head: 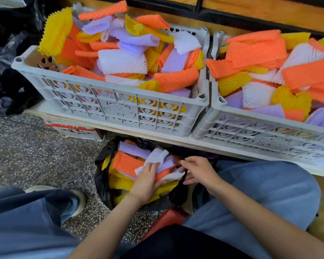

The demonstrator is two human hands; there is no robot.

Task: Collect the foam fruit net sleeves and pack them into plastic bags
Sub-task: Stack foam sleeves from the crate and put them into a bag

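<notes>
A black plastic bag (101,176) sits open on the floor between my knees, filled with orange, yellow, purple and white foam net sleeves (123,163). My left hand (145,181) lies flat on the sleeves inside it, fingers over a white sleeve (156,156). My right hand (196,171) pinches the bag's black rim at its right side. Two grey plastic crates stand on a low board above the bag: the left crate (108,101) and the right crate (251,126), both heaped with sleeves in the same colours.
Dark bags (9,86) lie at the far left on the speckled floor (45,156). A red-and-white crate (73,129) sits under the board. My legs in blue jeans flank the bag, and something red (166,219) lies beneath me.
</notes>
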